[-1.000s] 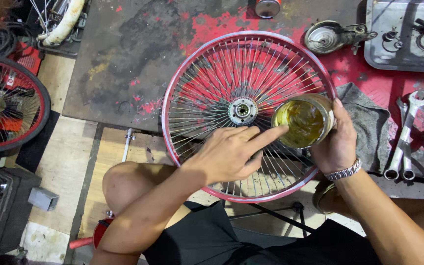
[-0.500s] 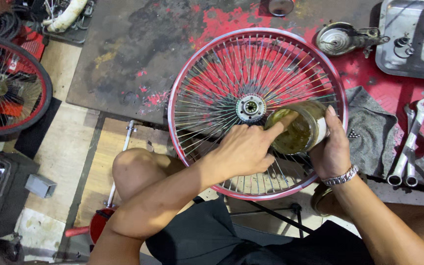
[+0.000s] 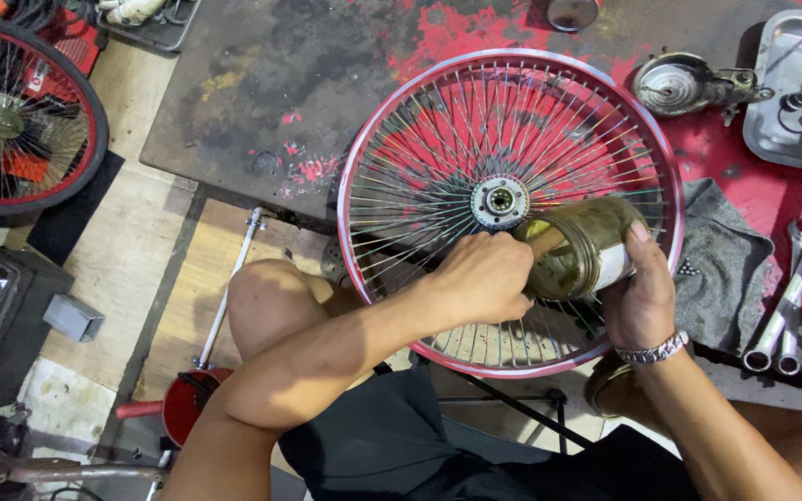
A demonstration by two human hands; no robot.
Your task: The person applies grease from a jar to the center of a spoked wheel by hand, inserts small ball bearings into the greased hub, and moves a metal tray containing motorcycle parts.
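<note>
"Two hands at one jar (image 3: 579,249). How do they stand?"

"The right hand (image 3: 640,301) has its fingers wrapped round the far end of the jar, thumb over the top, closed firmly on it. The jar is tipped on its side, its long axis running from that hand leftward, mouth toward the left hand (image 3: 480,278)."

"And the left?"

"Curled into a loose fist at the mouth, with a finger poked inside into the yellow-brown grease (how deep, I cannot tell). It grips nothing I can make out."

"Where does the hub (image 3: 499,199) lie from those fingers?"

"Just beyond the left knuckles, up and slightly right, near but not touching. The left hand is the nearer one. The jar hangs over the spokes of the red-rimmed wheel (image 3: 392,130), which lies flat."

"What is under it?"

"A dark metal surface (image 3: 262,83) with worn red paint. Past the right hand lie a grey rag (image 3: 721,269) and wrenches (image 3: 791,297); farther off, a round metal part (image 3: 684,83) and a steel tray (image 3: 772,121). Far left, on the floor, is another wheel with a tyre (image 3: 20,116)."
</note>
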